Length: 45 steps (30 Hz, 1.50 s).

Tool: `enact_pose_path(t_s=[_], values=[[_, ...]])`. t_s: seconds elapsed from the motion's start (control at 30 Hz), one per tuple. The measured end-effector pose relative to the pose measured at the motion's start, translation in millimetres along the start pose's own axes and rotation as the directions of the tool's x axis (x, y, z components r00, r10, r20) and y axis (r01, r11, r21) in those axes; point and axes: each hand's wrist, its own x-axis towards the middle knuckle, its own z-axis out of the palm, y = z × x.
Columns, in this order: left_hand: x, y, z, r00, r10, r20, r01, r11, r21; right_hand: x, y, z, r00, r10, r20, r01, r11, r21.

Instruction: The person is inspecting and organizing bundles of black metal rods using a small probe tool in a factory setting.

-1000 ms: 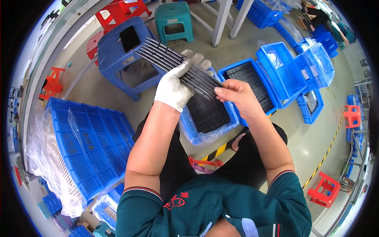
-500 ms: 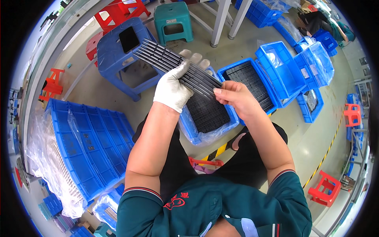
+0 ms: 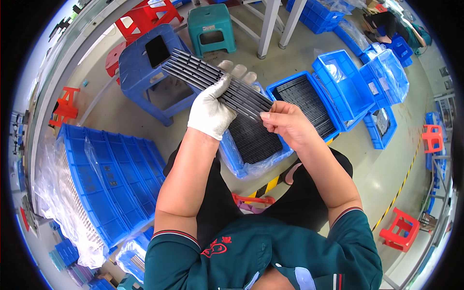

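My left hand (image 3: 211, 107), in a white glove, is closed around several thin dark-grey strips (image 3: 195, 71) fanned side by side, with small holes along them. The strips slant from upper left to lower right. My bare right hand (image 3: 286, 123) pinches the lower right ends of the strips between thumb and fingers. Directly beneath is a blue crate (image 3: 232, 157) lined with clear plastic and filled with rows of similar dark strips. A second blue crate (image 3: 275, 89) of dark strips stands to its right.
Stacked blue crates (image 3: 108, 181) wrapped in plastic rise on my left. A blue stool (image 3: 133, 72) bearing a dark flat object and a green stool (image 3: 210, 21) stand ahead. More blue bins (image 3: 343, 84) are at right, a red stool (image 3: 400, 229) lower right. Another person (image 3: 411, 36) is far right.
Almost nothing differs. My right fingers have shifted very slightly at the strip ends, and both hands keep their hold.
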Motion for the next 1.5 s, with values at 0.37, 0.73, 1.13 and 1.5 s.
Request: enact_pose_path(t_s=[0.37,0.73,1.13,1.5], values=[[1,-1,-1,1.0,-0.002,-0.021,0.002,1.0,-0.004,0,0,-1,1.0,0.003,0.0,-0.003,1.0,0.022],[-2,0,5,0.998,0.011,-0.062,-0.009,0.999,0.041,-2,-1,2,0.985,-0.172,-0.012,0.164,0.954,-0.249],[2,2,-4,1.0,0.016,0.019,-0.016,1.0,-0.017,-3,0,4,0.983,-0.178,0.049,0.185,0.953,-0.24],[2,-2,-1,0.998,0.055,-0.037,-0.054,0.998,0.021,-1,10,5,1.0,-0.009,-0.009,0.009,0.998,-0.056]])
